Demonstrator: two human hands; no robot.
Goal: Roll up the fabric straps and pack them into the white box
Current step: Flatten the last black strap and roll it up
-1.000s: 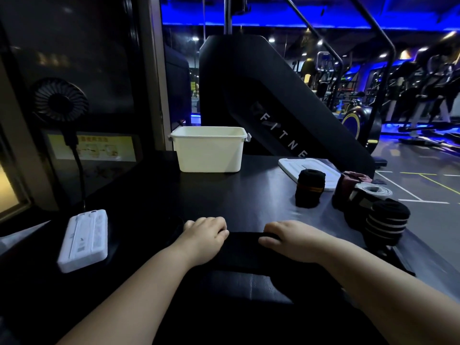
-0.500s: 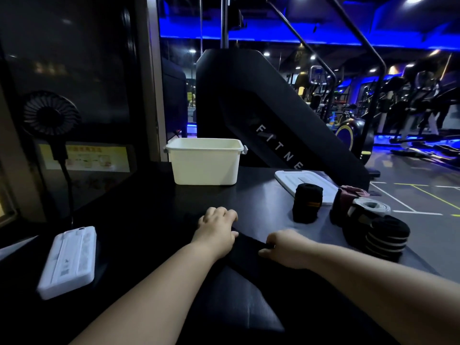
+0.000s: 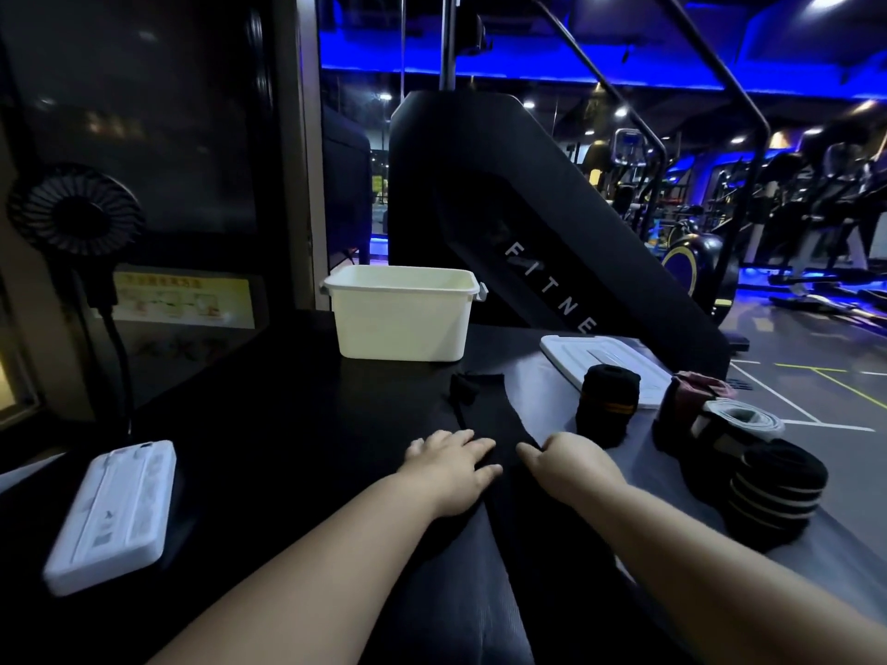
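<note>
The black fabric strap [image 3: 485, 415] is lying on the tabletop [image 3: 288, 424] with its long axis running from both hands toward the white box [image 3: 401, 324], the left hand [image 3: 451, 465] pressing it with flat fingers, the right hand [image 3: 569, 465] seemingly pinching its edge with curled fingers

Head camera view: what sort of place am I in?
Most likely a gym: exercise machines fill the blue-lit floor, and a black machine lettered FITNE stands behind the table.
</note>
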